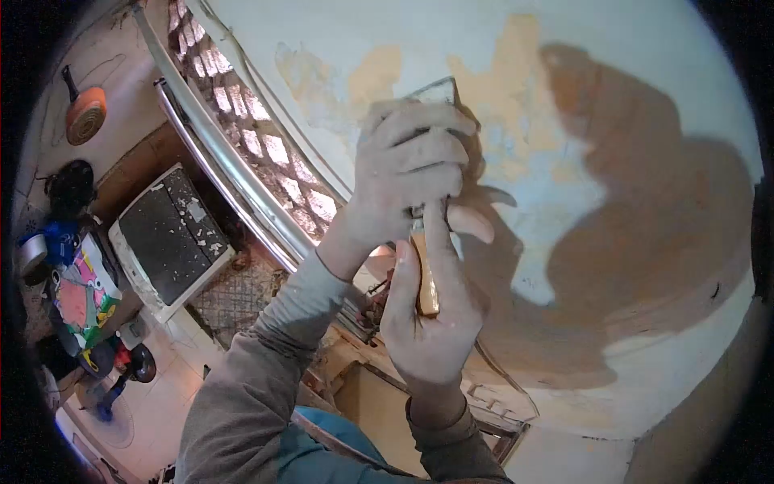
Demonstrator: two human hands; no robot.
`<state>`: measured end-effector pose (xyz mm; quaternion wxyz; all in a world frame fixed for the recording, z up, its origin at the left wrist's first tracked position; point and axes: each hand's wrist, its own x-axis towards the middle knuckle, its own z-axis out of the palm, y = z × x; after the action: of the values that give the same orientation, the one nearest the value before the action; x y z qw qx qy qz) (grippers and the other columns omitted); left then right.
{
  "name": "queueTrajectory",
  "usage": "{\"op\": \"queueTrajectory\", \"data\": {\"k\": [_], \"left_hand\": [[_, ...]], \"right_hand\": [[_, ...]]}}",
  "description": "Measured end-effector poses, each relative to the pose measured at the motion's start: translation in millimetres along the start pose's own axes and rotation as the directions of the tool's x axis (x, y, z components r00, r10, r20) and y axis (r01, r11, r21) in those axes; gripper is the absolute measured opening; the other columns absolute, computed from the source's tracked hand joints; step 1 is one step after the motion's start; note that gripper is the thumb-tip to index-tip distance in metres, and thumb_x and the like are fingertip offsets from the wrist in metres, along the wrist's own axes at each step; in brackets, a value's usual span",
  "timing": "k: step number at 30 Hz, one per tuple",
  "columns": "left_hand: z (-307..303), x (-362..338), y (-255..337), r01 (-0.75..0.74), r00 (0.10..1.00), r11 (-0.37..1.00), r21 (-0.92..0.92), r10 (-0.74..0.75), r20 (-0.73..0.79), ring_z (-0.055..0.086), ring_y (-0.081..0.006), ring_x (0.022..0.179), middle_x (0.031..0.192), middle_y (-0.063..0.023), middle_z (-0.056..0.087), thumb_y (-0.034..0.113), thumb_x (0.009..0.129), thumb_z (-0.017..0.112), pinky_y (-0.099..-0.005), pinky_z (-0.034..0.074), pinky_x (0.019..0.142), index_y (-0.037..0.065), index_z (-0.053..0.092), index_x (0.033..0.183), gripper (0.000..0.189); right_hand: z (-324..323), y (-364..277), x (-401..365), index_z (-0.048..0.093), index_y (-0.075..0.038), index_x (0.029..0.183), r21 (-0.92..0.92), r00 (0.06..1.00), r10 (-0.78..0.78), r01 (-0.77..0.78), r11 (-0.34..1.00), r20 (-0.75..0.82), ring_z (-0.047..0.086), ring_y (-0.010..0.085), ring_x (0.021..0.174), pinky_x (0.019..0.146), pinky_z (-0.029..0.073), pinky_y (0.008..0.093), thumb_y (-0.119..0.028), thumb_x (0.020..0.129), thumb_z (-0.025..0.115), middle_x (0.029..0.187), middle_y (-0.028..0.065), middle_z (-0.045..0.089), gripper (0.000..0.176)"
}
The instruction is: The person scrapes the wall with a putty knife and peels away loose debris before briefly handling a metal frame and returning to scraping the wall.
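A putty knife with a varnished wooden handle point(426, 282) is held against a pale wall point(556, 242) with peeled, tan patches. My right hand point(439, 323) is closed round the handle, index finger stretched along it towards the blade. Above it, my left hand point(415, 157) wraps over the neck and lower blade, its fingers curled. Only the upper corner of the metal blade point(440, 91) shows past my left fingers; where its edge meets the wall is partly hidden. Both hands touch each other near the neck.
Left of the wall runs a window opening with a lattice point(274, 149) and a metal rail point(230, 177). Below stands a white appliance with a dark top point(173, 234) strewn with flakes. An orange pan point(86, 113) and a colourful bag point(85, 294) are farther left.
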<state>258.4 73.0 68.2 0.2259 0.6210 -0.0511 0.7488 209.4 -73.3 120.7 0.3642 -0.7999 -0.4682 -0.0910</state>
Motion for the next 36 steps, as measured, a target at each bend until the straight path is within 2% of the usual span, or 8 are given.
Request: {"op": "queueTrajectory", "data": {"k": [1,10,15,20,22,28,30,36], "left_hand": [[-3,-2,4,0.020,0.999,0.999,-0.037,-0.019,0.027,0.065,-0.0195,0.107,0.088,0.0045,0.062,0.044,0.067,0.077,-0.0379,0.043,0.083,0.016,0.056,0.071,0.035],[-4,-26,41,-0.030,0.942,0.964,-0.263,0.115,0.314,0.064,-0.0229,0.088,0.080,-0.0021,0.056,0.028,0.073,0.079,-0.0446,0.052,0.087,0.011,0.055,0.064,0.031],[-7,-24,19,-0.129,0.890,0.908,-0.397,0.283,0.357,0.059,-0.0229,0.088,0.080,-0.0035,0.055,0.020,0.068,0.075,-0.0424,0.051,0.095,0.008,0.056,0.066,0.023],[7,-14,9,-0.145,0.943,0.919,-0.366,0.240,0.229,0.060,-0.0234,0.086,0.080,-0.0030,0.055,0.020,0.077,0.075,-0.0430,0.051,0.095,0.008,0.057,0.070,0.023],[19,-5,-2,-0.253,0.956,0.949,-0.186,0.275,0.104,0.055,-0.0226,0.068,0.067,-0.0026,0.048,0.022,0.080,0.079,-0.0418,0.051,0.073,0.008,0.053,0.061,0.036],[-7,16,-8,-0.194,0.961,0.963,-0.187,0.224,0.159,0.054,-0.0247,0.067,0.067,-0.0027,0.050,0.018,0.079,0.079,-0.0471,0.048,0.083,0.009,0.054,0.060,0.032],[-12,4,-4,-0.129,0.920,0.919,-0.373,0.251,0.300,0.060,-0.0231,0.082,0.076,-0.0037,0.055,0.017,0.075,0.079,-0.0459,0.048,0.095,0.007,0.056,0.066,0.026],[11,-15,21,-0.130,0.947,0.875,-0.467,0.249,0.203,0.058,-0.0281,0.087,0.080,-0.0085,0.058,0.020,0.073,0.080,-0.0502,0.049,0.091,0.005,0.054,0.065,0.031]], "right_hand": [[2,-2,-5,0.058,0.006,0.140,0.033,0.999,0.029,-0.028,0.999,-0.027,0.071,0.0293,0.071,0.064,0.055,0.0343,-0.001,0.094,0.067,0.088,0.0205,0.072,0.047],[-33,5,-58,0.056,0.017,0.135,-0.173,0.998,0.041,-0.031,0.984,0.054,0.067,0.0270,0.063,0.058,0.052,0.0371,0.003,0.091,0.067,0.080,0.0222,0.071,0.047],[-18,-1,-56,0.056,0.018,0.134,-0.209,0.995,0.079,-0.063,0.976,0.066,0.073,0.0244,0.078,0.071,0.055,0.0313,0.005,0.095,0.062,0.099,0.0262,0.073,0.042],[-7,15,-38,0.058,0.014,0.135,-0.183,0.996,-0.073,0.062,0.981,-0.053,0.062,0.0238,0.059,0.057,0.050,0.0349,0.006,0.091,0.067,0.080,0.0199,0.069,0.045],[-7,20,-25,0.060,0.009,0.136,-0.058,0.994,0.090,-0.094,0.994,-0.061,0.063,0.0251,0.060,0.058,0.050,0.0356,0.004,0.091,0.067,0.081,0.0189,0.069,0.046],[-4,1,-8,0.057,0.010,0.138,-0.002,1.000,0.014,-0.014,1.000,-0.002,0.066,0.0301,0.066,0.063,0.052,0.0382,0.001,0.092,0.067,0.081,0.0203,0.068,0.047],[-4,5,-26,0.055,0.009,0.141,-0.070,0.999,-0.042,0.041,0.997,-0.017,0.063,0.0118,0.067,0.062,0.052,0.0275,0.004,0.096,0.061,0.080,0.0144,0.066,0.046],[-24,-5,-48,0.051,0.019,0.138,-0.166,0.991,0.127,-0.119,0.979,0.043,0.071,0.0208,0.078,0.071,0.056,0.0328,0.002,0.098,0.058,0.095,0.0232,0.072,0.044]]}}
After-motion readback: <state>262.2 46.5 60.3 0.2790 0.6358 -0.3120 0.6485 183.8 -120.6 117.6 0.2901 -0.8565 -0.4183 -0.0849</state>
